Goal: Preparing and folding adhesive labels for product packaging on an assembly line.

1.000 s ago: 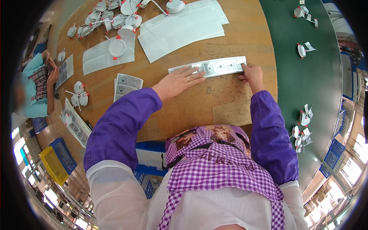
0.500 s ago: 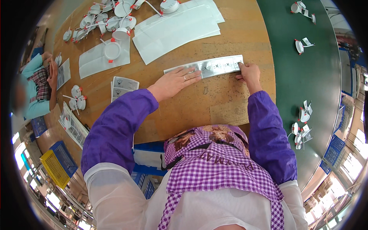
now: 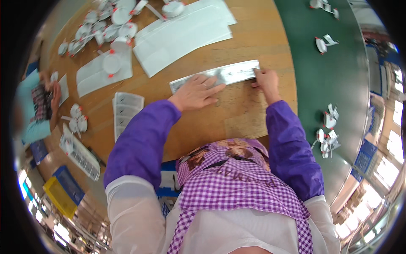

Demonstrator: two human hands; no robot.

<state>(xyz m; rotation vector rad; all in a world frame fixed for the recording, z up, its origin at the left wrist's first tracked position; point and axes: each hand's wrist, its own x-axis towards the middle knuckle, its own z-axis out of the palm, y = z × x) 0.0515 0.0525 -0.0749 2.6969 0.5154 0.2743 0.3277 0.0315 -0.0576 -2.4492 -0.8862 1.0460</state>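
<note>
A long, shiny silvery strip of printed labels (image 3: 237,73) lies slantwise on the wooden table before me. My left hand (image 3: 198,93) rests flat across its left part, fingers stretched out and covering some of the labels. At the strip's right end, my right hand (image 3: 267,82) pinches the edge between thumb and fingers. Left of my left forearm lies another sheet of labels (image 3: 128,108), partly hidden by the purple sleeve.
White sheets (image 3: 182,40) lie beyond the strip, with a pile of round white lamps (image 3: 120,17) further left. One lamp (image 3: 111,63) sits on a white sheet. On the right runs a green belt (image 3: 338,80) carrying lamps. A co-worker (image 3: 36,106) is at far left.
My left hand has slid slightly along the strip, its fingers now more spread. The view has shifted, so the whole table appears a little further left. The right hand keeps its pinch.
</note>
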